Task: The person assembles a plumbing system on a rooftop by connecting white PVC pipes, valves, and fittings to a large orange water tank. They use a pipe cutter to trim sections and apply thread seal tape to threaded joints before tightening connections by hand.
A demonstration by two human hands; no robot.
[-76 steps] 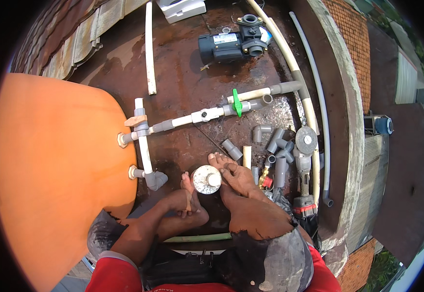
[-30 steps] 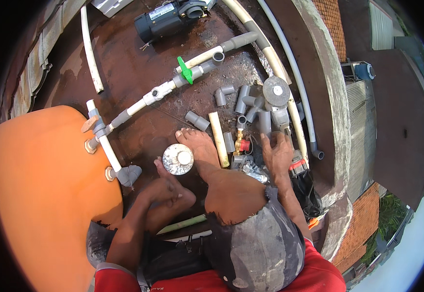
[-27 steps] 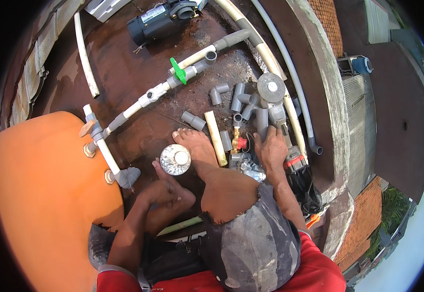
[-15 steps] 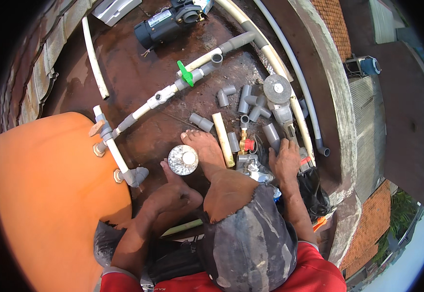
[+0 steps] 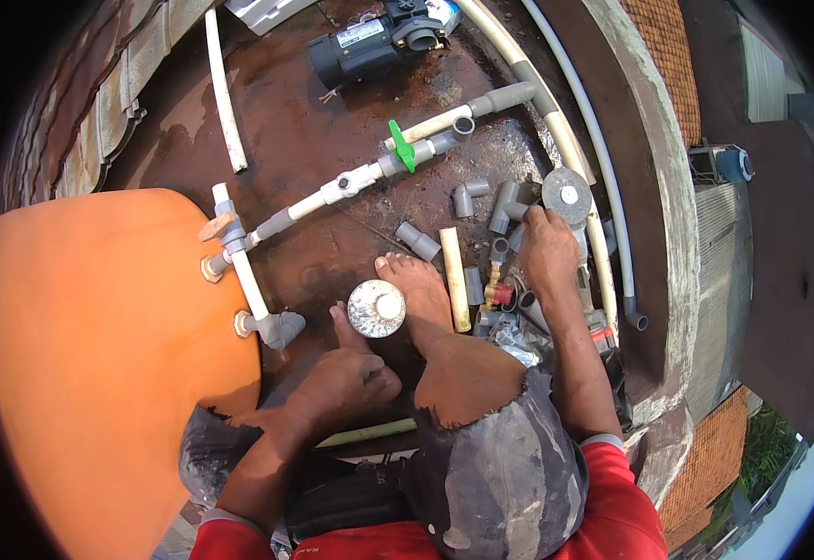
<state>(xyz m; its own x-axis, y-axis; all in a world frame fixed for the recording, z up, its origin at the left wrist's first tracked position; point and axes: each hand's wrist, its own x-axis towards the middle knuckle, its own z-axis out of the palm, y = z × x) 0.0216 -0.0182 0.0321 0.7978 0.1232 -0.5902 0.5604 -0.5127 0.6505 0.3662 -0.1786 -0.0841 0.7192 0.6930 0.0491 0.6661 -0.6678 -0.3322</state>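
Note:
My right hand (image 5: 553, 250) reaches over the loose pipe fittings, its fingers closed around a grey pipe tee (image 5: 516, 212), partly hidden beneath them. Just beyond the hand is the round disc (image 5: 567, 194) of an angle grinder, whose body is partly covered by my wrist. My left hand (image 5: 343, 381) is curled by my left foot; whether anything lies inside its fingers is hidden. Close to it stands a round tin (image 5: 376, 309) with a smeared pale top, between my feet. Near my right foot lie a short cream pipe (image 5: 456, 280), a grey coupling (image 5: 417, 241) and a brass fitting with a red part (image 5: 498, 294).
At the left stands a large orange tank (image 5: 118, 364) with pipes joined to it. A pipe run with a green-handled valve (image 5: 401, 147) crosses the floor. A dark pump (image 5: 360, 47) sits at the back. Long pipes (image 5: 603, 168) follow the low wall (image 5: 673, 280) on the right.
My right hand has moved forward from beside the grinder's handle to the grey tee. My left hand stays curled near the tin. The whole view has shifted slightly.

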